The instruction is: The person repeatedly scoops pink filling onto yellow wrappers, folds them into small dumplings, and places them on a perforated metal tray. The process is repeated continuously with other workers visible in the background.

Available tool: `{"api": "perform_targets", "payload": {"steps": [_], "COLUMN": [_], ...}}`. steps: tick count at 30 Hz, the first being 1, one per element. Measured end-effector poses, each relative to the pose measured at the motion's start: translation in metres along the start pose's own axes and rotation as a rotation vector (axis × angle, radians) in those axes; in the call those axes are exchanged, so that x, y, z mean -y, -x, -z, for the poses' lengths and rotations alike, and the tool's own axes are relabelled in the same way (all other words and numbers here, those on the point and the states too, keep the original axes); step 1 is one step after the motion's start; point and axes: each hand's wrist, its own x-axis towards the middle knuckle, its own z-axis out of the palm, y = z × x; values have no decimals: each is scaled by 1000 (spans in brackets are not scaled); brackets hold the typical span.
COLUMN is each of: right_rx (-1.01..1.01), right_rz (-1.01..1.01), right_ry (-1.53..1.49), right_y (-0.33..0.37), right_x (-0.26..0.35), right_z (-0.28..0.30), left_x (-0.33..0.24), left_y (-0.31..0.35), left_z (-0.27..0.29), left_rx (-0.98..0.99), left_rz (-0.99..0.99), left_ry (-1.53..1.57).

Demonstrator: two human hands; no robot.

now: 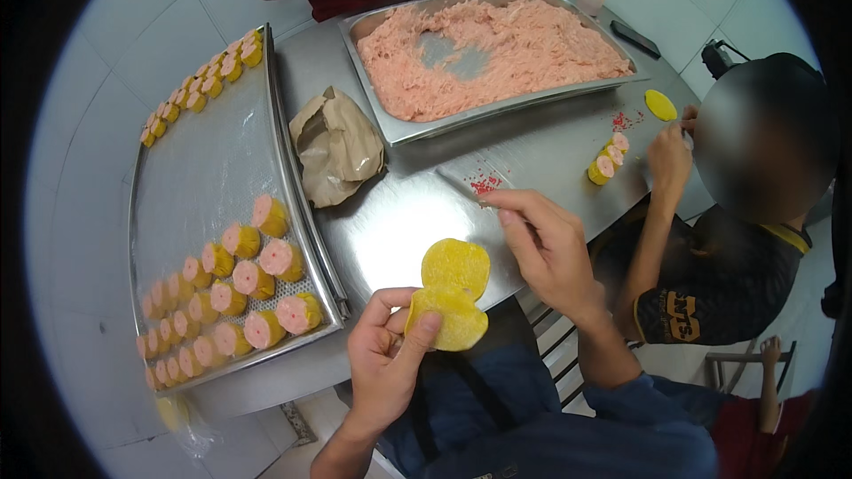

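My left hand [388,348] pinches yellow round dumpling wrappers [457,268] above the table's near edge. Two discs show, one overlapping the other, with my thumb on the nearer one. In my right hand [557,259] is a thin flat metal spatula [460,186], its blade pointing away to the left, low over the steel table. Small red bits [486,182] lie beside the blade. Beyond them stands a large steel pan [404,131] of pink minced filling [532,53], with a bare patch in its middle.
To the left, a perforated metal tray [209,177] carries several yellow-wrapped dumplings [253,279]. A crumpled brown paper bag [337,146] sits between tray and pan. At right, a co-worker handles things near a few dumplings [608,160] and a yellow wrapper [660,105]. Another person stands behind the pan.
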Motion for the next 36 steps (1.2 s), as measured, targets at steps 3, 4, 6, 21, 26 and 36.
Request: {"api": "perform_targets", "payload": {"steps": [3,4,6,21,26,36], "right_rx": [59,69,61,2,121,312], "right_rz": [-24,-58,-44,64,-15,-427], "right_ry": [38,31,49,781,865,278], "right_y": [-6,-4,-6,-233,-297,-316], "right_x": [10,14,17,-131,-208,-191], "right_z": [-2,-4,-9,12,21,31], "left_x": [10,14,23,17,17,11], "left_y": [-4,-5,-11,-6,-10,-13], "left_z": [10,12,14,59,59,66], "left_rx": [26,51,71,204,222,259], "left_rz": [-47,-92,-203,-268,-391,-216], "left_ry": [-121,-131,-102,-560,-645,-540]}}
